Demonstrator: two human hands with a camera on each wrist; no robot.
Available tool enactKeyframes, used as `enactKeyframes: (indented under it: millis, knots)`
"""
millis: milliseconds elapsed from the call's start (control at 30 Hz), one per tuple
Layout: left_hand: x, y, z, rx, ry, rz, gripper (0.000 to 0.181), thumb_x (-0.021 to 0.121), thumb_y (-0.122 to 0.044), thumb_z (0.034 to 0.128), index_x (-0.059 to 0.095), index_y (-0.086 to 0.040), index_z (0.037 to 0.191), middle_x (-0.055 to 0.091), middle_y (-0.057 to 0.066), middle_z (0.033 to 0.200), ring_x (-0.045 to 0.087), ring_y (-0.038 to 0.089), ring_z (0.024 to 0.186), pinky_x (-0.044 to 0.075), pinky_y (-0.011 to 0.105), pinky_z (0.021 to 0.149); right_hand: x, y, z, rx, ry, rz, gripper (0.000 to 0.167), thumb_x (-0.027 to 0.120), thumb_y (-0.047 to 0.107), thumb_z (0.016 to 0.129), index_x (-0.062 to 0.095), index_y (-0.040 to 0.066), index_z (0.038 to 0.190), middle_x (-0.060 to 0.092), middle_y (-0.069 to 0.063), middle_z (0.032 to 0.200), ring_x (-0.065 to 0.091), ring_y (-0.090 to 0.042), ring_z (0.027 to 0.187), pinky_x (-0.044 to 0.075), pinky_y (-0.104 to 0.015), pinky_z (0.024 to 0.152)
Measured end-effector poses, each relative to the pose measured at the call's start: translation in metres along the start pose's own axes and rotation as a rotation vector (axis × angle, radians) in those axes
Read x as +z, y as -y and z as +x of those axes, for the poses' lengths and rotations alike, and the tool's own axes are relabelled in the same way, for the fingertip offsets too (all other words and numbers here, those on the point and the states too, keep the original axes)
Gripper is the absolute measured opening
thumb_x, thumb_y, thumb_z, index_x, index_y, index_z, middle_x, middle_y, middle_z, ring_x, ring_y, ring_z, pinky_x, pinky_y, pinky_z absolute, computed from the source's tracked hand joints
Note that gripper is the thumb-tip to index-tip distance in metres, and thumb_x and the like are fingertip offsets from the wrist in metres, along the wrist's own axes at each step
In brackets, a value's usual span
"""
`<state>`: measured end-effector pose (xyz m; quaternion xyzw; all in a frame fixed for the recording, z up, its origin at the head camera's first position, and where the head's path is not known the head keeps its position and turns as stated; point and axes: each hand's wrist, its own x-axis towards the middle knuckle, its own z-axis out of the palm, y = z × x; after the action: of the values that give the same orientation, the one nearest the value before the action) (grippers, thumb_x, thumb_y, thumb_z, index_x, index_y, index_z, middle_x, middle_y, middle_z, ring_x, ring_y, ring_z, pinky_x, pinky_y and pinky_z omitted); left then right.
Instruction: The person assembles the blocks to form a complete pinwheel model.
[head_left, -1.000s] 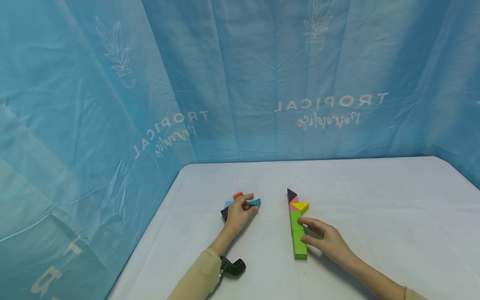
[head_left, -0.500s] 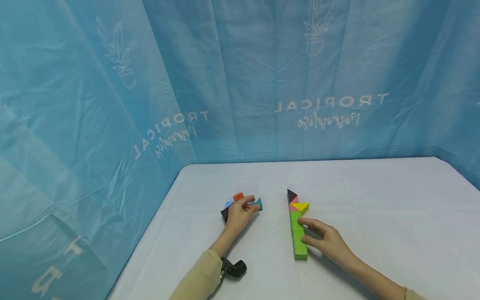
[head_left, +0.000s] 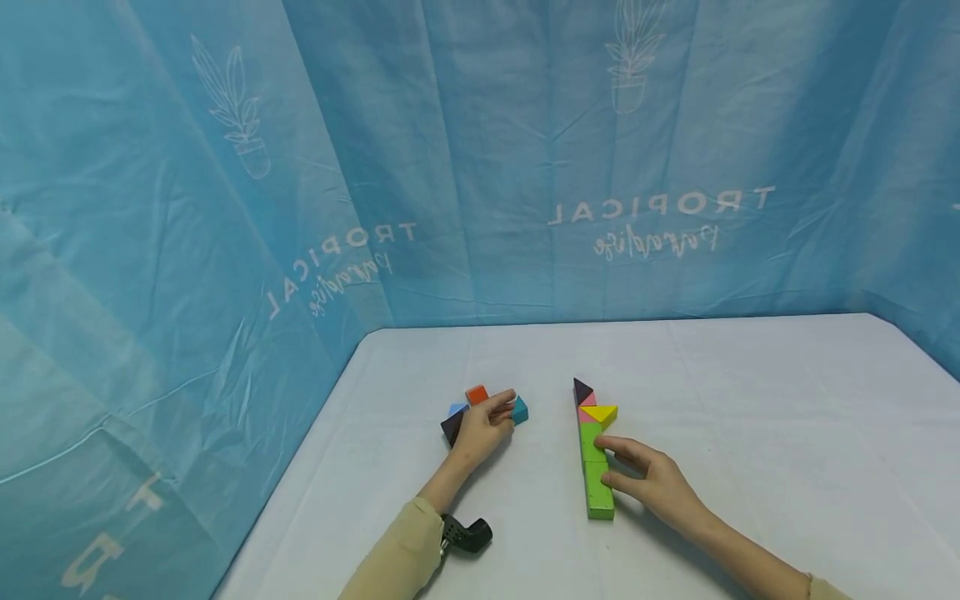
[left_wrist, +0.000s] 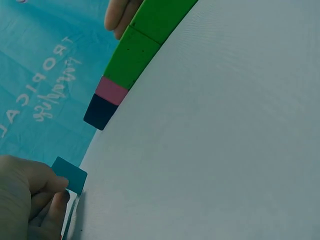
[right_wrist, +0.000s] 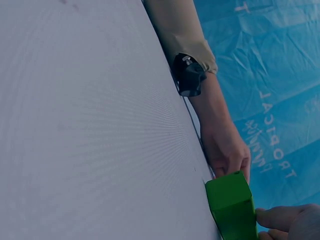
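Note:
My left hand (head_left: 483, 425) pinches a teal triangular block (head_left: 521, 410) between thumb and fingers, at the left of the table. Close around that hand lie an orange block (head_left: 477, 394), a light-blue block (head_left: 457, 409) and a black block (head_left: 452, 427), partly covered. My right hand (head_left: 656, 479) touches the right side of two green blocks (head_left: 597, 483) with fingertip and thumb, the fingers loosely spread. Beyond them, in the same row, are pink (head_left: 586, 415) and black triangular blocks (head_left: 582, 391), with a yellow triangular block (head_left: 602, 415) jutting out rightward.
A white cloth covers the table (head_left: 780, 417). Blue printed curtains (head_left: 510, 167) hang along its back and sides. A black camera mount (head_left: 468, 535) sticks out from the left wrist beside the sleeve.
The teal block has turned in my left fingers and sits slightly farther right, and the fingers have straightened a little. My right hand and the block row have stayed put.

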<state>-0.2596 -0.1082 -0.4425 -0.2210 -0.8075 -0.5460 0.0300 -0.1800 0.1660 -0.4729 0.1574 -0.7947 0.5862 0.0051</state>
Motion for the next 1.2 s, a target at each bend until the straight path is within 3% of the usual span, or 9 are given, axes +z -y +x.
enactKeyframes:
  millis: [100, 233, 333, 433, 567, 767, 900, 1067, 1200]
  knots:
    - [0.001, 0.001, 0.000, 0.002, 0.015, -0.014, 0.046, 0.057, 0.015, 0.0836, 0.046, 0.017, 0.128, 0.052, 0.032, 0.124, 0.052, 0.039, 0.115, 0.047, 0.036, 0.092, 0.000, 0.000, 0.000, 0.001, 0.001, -0.003, 0.051, 0.074, 0.021, 0.083, 0.056, 0.009, 0.129, 0.056, -0.003, 0.130, 0.047, -0.027, 0.124, 0.038, -0.036, 0.101]
    - [0.005, 0.021, 0.004, -0.024, 0.007, -0.044, 0.052, 0.063, 0.009, 0.0837, 0.045, 0.012, 0.132, 0.054, 0.027, 0.124, 0.056, 0.034, 0.113, 0.049, 0.028, 0.089, 0.000, 0.000, 0.000, -0.002, -0.001, -0.003, 0.051, 0.074, 0.021, 0.082, 0.057, 0.009, 0.129, 0.057, -0.003, 0.129, 0.047, -0.026, 0.124, 0.038, -0.036, 0.101]
    - [0.006, 0.029, 0.007, -0.041, 0.018, -0.097, 0.054, 0.063, 0.008, 0.0840, 0.043, 0.012, 0.134, 0.053, 0.028, 0.126, 0.057, 0.034, 0.111, 0.049, 0.023, 0.086, 0.000, 0.001, 0.000, -0.006, -0.004, -0.002, 0.051, 0.074, 0.020, 0.082, 0.057, 0.009, 0.129, 0.057, -0.003, 0.129, 0.048, -0.025, 0.123, 0.039, -0.034, 0.101]
    - [0.002, 0.016, 0.005, -0.027, 0.053, -0.131, 0.054, 0.057, 0.013, 0.0838, 0.039, 0.015, 0.135, 0.048, 0.033, 0.128, 0.053, 0.040, 0.114, 0.048, 0.030, 0.089, 0.000, 0.001, -0.001, -0.011, -0.005, -0.003, 0.051, 0.074, 0.020, 0.082, 0.057, 0.009, 0.129, 0.057, -0.003, 0.129, 0.048, -0.025, 0.123, 0.040, -0.032, 0.101]
    - [-0.001, 0.004, 0.005, 0.022, 0.093, -0.090, 0.055, 0.052, 0.017, 0.0820, 0.037, 0.016, 0.135, 0.041, 0.035, 0.133, 0.046, 0.043, 0.120, 0.042, 0.043, 0.097, 0.000, 0.001, -0.001, -0.009, -0.006, 0.001, 0.051, 0.074, 0.020, 0.082, 0.057, 0.009, 0.129, 0.057, -0.003, 0.129, 0.048, -0.026, 0.123, 0.039, -0.034, 0.101]
    - [0.001, 0.004, 0.008, 0.052, 0.125, -0.044, 0.052, 0.055, 0.016, 0.0830, 0.038, 0.018, 0.133, 0.042, 0.033, 0.134, 0.043, 0.041, 0.124, 0.037, 0.046, 0.100, 0.001, 0.002, 0.000, 0.002, -0.001, 0.000, 0.051, 0.074, 0.020, 0.082, 0.057, 0.007, 0.129, 0.057, -0.006, 0.129, 0.047, -0.028, 0.124, 0.039, -0.033, 0.101]
    - [0.003, 0.002, 0.008, 0.053, 0.105, -0.051, 0.052, 0.058, 0.015, 0.0822, 0.042, 0.018, 0.131, 0.045, 0.033, 0.131, 0.048, 0.044, 0.117, 0.040, 0.048, 0.097, 0.002, 0.003, -0.001, -0.001, 0.003, 0.001, 0.052, 0.074, 0.020, 0.082, 0.056, 0.006, 0.129, 0.057, -0.006, 0.129, 0.047, -0.028, 0.124, 0.039, -0.030, 0.101]
    - [0.005, -0.002, 0.006, 0.044, 0.075, 0.005, 0.048, 0.064, 0.010, 0.0823, 0.049, 0.013, 0.128, 0.052, 0.028, 0.126, 0.054, 0.043, 0.108, 0.043, 0.052, 0.093, 0.002, 0.002, -0.001, -0.004, 0.001, 0.007, 0.051, 0.074, 0.020, 0.082, 0.056, 0.007, 0.129, 0.057, -0.004, 0.129, 0.047, -0.027, 0.124, 0.038, -0.026, 0.101]
    - [0.008, 0.003, 0.008, 0.078, 0.080, 0.001, 0.042, 0.065, 0.009, 0.0826, 0.054, 0.013, 0.123, 0.057, 0.026, 0.121, 0.055, 0.042, 0.107, 0.044, 0.051, 0.092, 0.002, 0.003, -0.002, 0.005, 0.003, 0.019, 0.051, 0.074, 0.020, 0.082, 0.056, 0.007, 0.129, 0.057, -0.005, 0.129, 0.046, -0.027, 0.124, 0.038, -0.031, 0.102]
